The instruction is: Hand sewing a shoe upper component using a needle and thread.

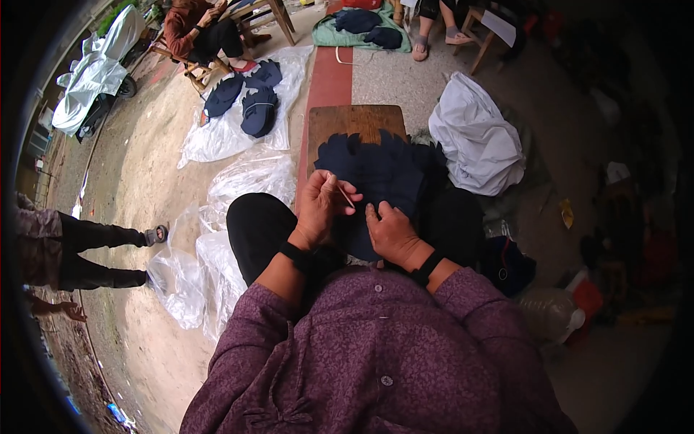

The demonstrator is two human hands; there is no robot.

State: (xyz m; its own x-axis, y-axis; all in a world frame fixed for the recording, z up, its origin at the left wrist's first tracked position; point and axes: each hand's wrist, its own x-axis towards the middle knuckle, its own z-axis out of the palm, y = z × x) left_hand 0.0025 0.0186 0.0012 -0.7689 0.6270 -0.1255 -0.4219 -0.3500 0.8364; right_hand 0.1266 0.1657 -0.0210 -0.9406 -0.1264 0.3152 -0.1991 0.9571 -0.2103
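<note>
Navy cloth pieces point(372, 170) with jagged, pointed edges spread across my lap and over a brown wooden stool point(354, 117) in front of me. My left hand point(318, 206) is raised over the cloth, its thumb and fingers closed on a thin pale stick point(346, 197). Close beside it, my right hand point(396, 235) rests on the cloth with fingers bent and the thumb near the forefinger, gripping the fabric. The cloth under my right palm is hidden. Both wrists wear black bands.
Clear plastic sheeting point(249, 177) covers ground at my left, bearing bundles of navy pieces point(259, 112). A white sack point(477, 137) lies at right, a plastic jug point(547, 315) nearer me. Other people sit ahead; one person point(94, 242) stands at left. A covered vehicle point(94, 79) is far left.
</note>
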